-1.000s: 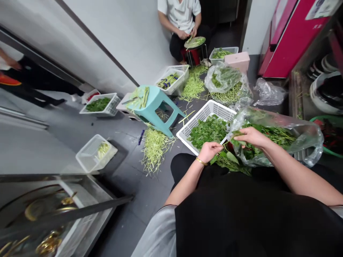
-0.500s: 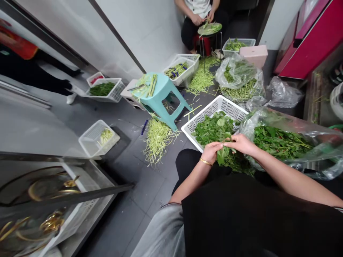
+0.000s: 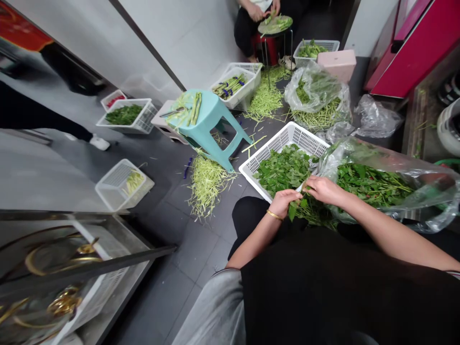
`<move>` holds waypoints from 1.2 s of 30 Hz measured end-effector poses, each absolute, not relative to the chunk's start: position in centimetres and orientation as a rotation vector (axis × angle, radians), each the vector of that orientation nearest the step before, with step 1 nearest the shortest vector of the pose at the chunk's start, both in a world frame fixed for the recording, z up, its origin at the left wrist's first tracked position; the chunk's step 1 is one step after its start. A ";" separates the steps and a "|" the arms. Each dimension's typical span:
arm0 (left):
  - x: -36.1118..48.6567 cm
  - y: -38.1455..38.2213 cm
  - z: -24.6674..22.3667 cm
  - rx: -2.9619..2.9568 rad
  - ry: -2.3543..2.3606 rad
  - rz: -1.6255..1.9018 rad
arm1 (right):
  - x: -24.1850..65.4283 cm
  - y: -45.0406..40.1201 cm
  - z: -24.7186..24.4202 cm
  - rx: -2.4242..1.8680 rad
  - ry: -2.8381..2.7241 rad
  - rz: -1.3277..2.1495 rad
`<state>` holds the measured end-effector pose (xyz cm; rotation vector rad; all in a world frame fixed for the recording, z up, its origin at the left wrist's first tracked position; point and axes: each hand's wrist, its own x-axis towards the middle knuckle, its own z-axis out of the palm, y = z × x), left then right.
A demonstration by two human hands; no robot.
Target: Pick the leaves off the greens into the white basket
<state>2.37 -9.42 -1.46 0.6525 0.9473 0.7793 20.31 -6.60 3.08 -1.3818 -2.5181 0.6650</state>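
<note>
Close together over my lap, both hands pinch a leafy green sprig [image 3: 293, 210]. My left hand [image 3: 282, 201], with a gold bangle at the wrist, has its fingers closed and pointing right. Opposite it, the fingers of my right hand [image 3: 324, 189] are closed too, and cover part of the stem. Just beyond the hands, a white perforated basket [image 3: 253, 168] holds loose green leaves [image 3: 285, 166]. To the right, an open clear plastic bag [image 3: 427, 177] contains long-stemmed greens [image 3: 372, 184]. More stems lie below my hands.
A turquoise stool [image 3: 206, 122] carries peelings and stalks, with a heap of pale peelings [image 3: 206, 184] beside it. Another person's hands [image 3: 256, 12] work over a small round stool [image 3: 276, 26]. Further baskets stand left, including a white tub [image 3: 115, 187]. A metal rack [image 3: 136, 256] is at lower left.
My hands have drawn slightly apart, and the leafy piece above my fingers is gone from there. The view has shifted a little. At far left, a passing person's legs have moved.
</note>
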 end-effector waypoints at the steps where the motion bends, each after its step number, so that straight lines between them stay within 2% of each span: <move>1: 2.2 -9.5 -1.4 0.614 0.917 0.751 | 20.8 -6.7 2.9 -1.382 -2.471 0.659; 6: 1.9 -10.2 -1.0 0.480 0.793 0.705 | 23.1 -7.0 2.3 -1.667 -1.801 0.679; 9: 2.3 -10.6 -0.8 0.407 0.765 0.824 | 22.9 -7.8 2.5 -1.695 -1.436 1.159; 12: 3.0 -10.6 -0.7 0.381 0.743 0.943 | 20.5 -9.1 2.8 -1.503 -1.196 1.625; 16: 3.9 -10.5 -1.1 0.412 0.750 0.977 | 17.5 -10.1 2.5 -1.405 -1.005 1.709; 22: 2.8 -10.0 -1.6 0.533 0.767 0.940 | 18.3 -10.0 1.4 -1.372 -1.005 1.895; 24: 2.3 -9.7 -1.7 0.589 0.844 0.967 | 18.8 -9.6 1.0 -1.381 -0.972 1.860; 28: 1.8 -9.3 -2.3 0.614 0.919 1.087 | 19.4 -6.5 0.0 -1.434 -0.771 1.572; 31: 1.6 -9.2 -3.5 0.648 1.029 1.074 | 19.1 -2.3 -0.3 -1.497 -0.918 1.353; 33: 1.7 -9.1 -4.8 0.782 1.138 0.872 | 18.8 0.3 0.1 -1.585 -1.287 1.189; 36: 2.0 -9.3 -6.4 1.255 1.291 0.341 | 19.4 1.8 1.6 -1.736 -1.735 0.879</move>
